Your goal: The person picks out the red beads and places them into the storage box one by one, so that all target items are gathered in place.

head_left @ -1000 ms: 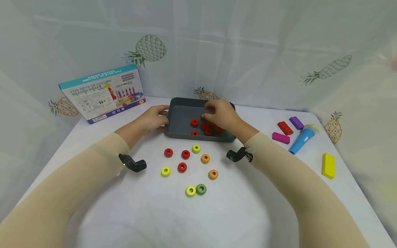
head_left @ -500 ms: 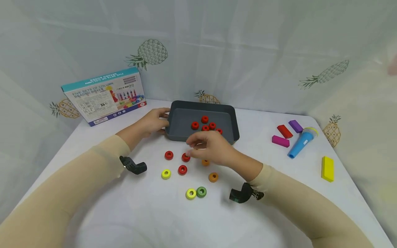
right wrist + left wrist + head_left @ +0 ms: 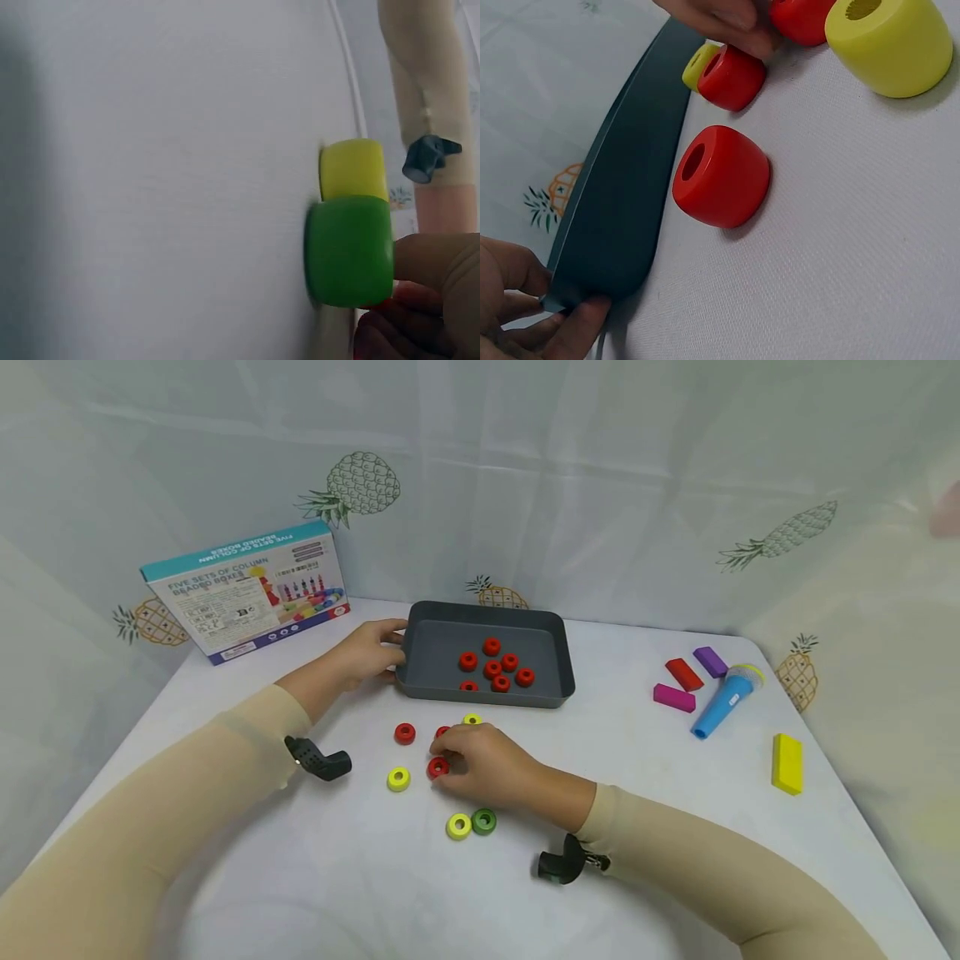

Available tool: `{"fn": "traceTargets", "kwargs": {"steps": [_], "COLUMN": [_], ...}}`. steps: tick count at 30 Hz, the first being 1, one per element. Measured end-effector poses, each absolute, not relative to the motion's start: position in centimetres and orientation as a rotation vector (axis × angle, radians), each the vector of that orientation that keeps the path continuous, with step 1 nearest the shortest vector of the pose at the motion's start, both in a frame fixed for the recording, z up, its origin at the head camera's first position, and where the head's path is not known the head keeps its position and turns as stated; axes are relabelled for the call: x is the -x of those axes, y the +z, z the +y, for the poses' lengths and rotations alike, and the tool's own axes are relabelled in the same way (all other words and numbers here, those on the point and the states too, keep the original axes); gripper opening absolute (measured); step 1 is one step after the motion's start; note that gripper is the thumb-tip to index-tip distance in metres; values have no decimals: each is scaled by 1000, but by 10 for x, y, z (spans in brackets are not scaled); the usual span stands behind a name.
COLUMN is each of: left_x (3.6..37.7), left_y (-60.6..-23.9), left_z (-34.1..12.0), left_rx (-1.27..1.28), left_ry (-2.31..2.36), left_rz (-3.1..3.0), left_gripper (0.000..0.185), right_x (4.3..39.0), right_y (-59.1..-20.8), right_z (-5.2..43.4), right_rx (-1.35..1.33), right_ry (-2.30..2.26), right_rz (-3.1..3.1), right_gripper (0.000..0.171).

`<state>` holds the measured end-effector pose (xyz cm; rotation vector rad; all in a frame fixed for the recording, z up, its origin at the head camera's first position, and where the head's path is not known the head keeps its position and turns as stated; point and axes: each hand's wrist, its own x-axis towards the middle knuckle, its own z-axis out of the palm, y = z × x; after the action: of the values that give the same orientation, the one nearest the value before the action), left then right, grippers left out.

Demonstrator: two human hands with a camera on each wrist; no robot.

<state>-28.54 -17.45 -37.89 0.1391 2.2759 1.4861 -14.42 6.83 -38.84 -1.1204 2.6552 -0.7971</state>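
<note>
Right hand (image 3: 487,768) lay palm-down on the worktop (image 3: 675,827), fingers curled, pinching a red ring (image 3: 438,767) just in front of the grey tray (image 3: 555,647). Left hand (image 3: 367,652), arm outstretched, gripped the tray's left corner.

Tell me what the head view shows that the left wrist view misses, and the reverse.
Only the head view shows the six red rings inside the grey tray, the green ring, the toy box and the blue microphone. Only the left wrist view shows the left hand's fingertips closely, pinching the tray's corner. Both show the right hand on a red ring and the loose red ring.
</note>
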Motion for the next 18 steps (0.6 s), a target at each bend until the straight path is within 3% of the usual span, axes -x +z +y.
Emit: {"fn": "traceTargets", "kwargs": {"steps": [11,18], "left_x": [288,285], "left_y": [-380,-379], "left_z": [-175,-176], "left_rx": [-139,-126], "left_ry": [1490,1510], "left_rz": [2271,2250], "left_gripper": [74,74], "right_x": [145,183], "right_y": [-374,-341], "right_z": [70,82], "right_rx": [1146,982], "right_ry": [-771,-922], "right_rz": [2680,2765], "right_gripper": [27,31]}}
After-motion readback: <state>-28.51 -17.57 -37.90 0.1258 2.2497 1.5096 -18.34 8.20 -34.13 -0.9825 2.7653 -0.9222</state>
